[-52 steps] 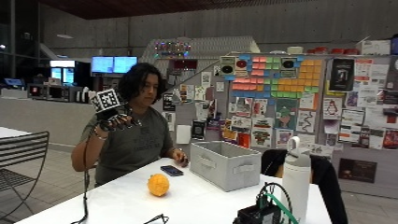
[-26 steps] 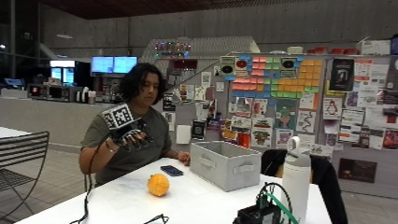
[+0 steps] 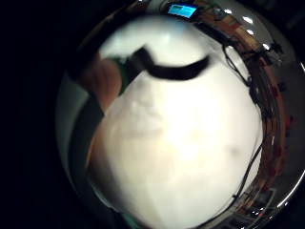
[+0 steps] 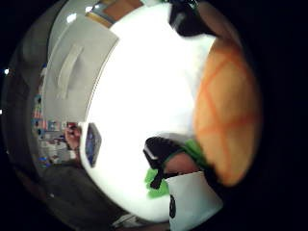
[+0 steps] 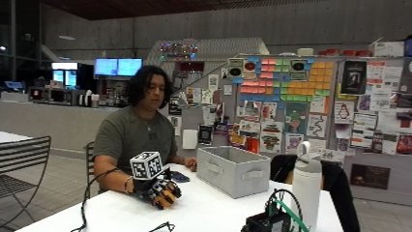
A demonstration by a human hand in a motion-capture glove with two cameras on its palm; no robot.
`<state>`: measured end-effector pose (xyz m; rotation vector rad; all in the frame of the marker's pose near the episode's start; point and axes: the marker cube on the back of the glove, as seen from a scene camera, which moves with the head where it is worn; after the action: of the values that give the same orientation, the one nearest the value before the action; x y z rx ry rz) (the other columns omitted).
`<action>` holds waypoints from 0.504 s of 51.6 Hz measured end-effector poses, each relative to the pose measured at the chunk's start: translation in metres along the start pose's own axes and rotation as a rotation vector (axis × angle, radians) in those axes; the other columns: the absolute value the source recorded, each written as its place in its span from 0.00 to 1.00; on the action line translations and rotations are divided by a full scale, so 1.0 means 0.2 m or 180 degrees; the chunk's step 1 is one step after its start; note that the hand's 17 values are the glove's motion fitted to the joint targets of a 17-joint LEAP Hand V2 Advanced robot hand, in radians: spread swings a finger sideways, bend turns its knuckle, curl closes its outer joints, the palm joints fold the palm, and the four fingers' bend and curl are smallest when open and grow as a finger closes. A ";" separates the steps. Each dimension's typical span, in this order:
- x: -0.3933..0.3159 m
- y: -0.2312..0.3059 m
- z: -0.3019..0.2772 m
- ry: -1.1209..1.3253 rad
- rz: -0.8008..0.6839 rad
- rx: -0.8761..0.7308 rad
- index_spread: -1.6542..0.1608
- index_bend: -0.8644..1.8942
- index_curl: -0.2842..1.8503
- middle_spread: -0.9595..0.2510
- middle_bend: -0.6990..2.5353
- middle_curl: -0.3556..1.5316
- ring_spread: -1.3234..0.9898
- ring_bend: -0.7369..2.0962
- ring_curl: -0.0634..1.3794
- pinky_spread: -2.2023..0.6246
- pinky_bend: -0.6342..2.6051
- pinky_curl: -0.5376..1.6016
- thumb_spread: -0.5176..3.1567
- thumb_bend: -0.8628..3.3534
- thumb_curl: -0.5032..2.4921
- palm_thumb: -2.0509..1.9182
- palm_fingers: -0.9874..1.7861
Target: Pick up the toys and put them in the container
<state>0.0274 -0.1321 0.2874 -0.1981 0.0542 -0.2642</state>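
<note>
A: Toy (image 4: 226,115) first: where is it?

B: An orange plush with a darker orange grid on it lies on the white worktop (image 5: 212,212), low and left of centre in the outside view, almost wholly hidden under the gloved right hand (image 5: 159,189). The thumb-side palm view shows it bulging close against the palm, with a scrap of green beside it.

A: And the fingers?

B: They curl down over the toy, and orange shows between them, so they appear to be closing round it. Whether it has left the worktop cannot be told.

A: Which way does the container lie from there?

B: The grey fabric container (image 5: 233,170) stands at the middle of the outside view, to the right of the hand and slightly further up the frame. It sits near but apart from it, open top upward. A dark phone (image 5: 180,177) lies between them, near the person's bare hand (image 5: 189,164).

A: So the coming move?

B: Probably a lift, then a carry rightward across the frame over the near rim. The toy looks round, so no long axis matters.
</note>
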 end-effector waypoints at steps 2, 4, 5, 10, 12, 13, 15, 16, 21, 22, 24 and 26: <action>0.01 -0.01 0.00 -0.0073 0.0028 0.0161 0.67 0.45 0.30 0.66 0.26 0.28 0.51 0.34 0.10 0.78 0.46 0.41 0.43 0.21 0.27 0.55 0.46; 0.03 -0.02 0.00 -0.0078 0.0033 0.0304 0.67 0.45 0.29 0.65 0.27 0.28 0.49 0.39 0.11 0.76 0.45 0.40 0.45 0.22 0.28 0.58 0.54; 0.03 -0.02 0.00 -0.0064 0.0034 0.0361 0.67 0.45 0.29 0.64 0.28 0.29 0.48 0.40 0.12 0.75 0.45 0.40 0.46 0.23 0.28 0.59 0.57; 0.00 -0.02 0.00 0.0038 0.0028 0.0629 0.68 0.38 0.28 0.59 0.31 0.31 0.44 0.51 0.19 0.68 0.46 0.40 0.46 0.25 0.30 0.63 0.70; 0.00 -0.03 -0.01 0.0075 0.0043 0.0746 0.68 0.38 0.28 0.56 0.33 0.32 0.42 0.53 0.21 0.67 0.46 0.40 0.45 0.25 0.32 0.65 0.73; -0.01 -0.03 -0.02 0.0086 0.0049 0.0796 0.68 0.37 0.28 0.55 0.33 0.33 0.42 0.53 0.22 0.66 0.46 0.41 0.44 0.25 0.32 0.65 0.73; -0.01 -0.03 -0.02 0.0093 0.0065 0.0884 0.68 0.38 0.29 0.53 0.35 0.34 0.40 0.54 0.24 0.65 0.46 0.41 0.43 0.25 0.33 0.66 0.75; -0.01 -0.02 -0.03 0.0092 0.0079 0.0922 0.68 0.39 0.30 0.52 0.35 0.35 0.40 0.55 0.25 0.65 0.46 0.42 0.42 0.25 0.33 0.67 0.76; -0.03 0.04 -0.11 0.0080 0.0144 0.1039 0.67 0.41 0.32 0.47 0.40 0.38 0.38 0.58 0.29 0.64 0.46 0.43 0.39 0.25 0.35 0.68 0.79; -0.04 0.06 -0.14 0.0072 0.0146 0.1079 0.67 0.42 0.33 0.47 0.41 0.39 0.38 0.58 0.30 0.64 0.47 0.43 0.39 0.25 0.36 0.68 0.80; -0.09 0.11 -0.23 0.0026 0.0122 0.1202 0.67 0.43 0.34 0.46 0.42 0.41 0.37 0.60 0.31 0.64 0.47 0.44 0.38 0.25 0.37 0.68 0.80; -0.17 0.16 -0.35 -0.0040 0.0063 0.1386 0.67 0.44 0.35 0.45 0.44 0.42 0.37 0.61 0.32 0.64 0.48 0.44 0.37 0.25 0.37 0.68 0.79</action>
<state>-0.0031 -0.1051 0.2128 0.2333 -0.0145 -0.2492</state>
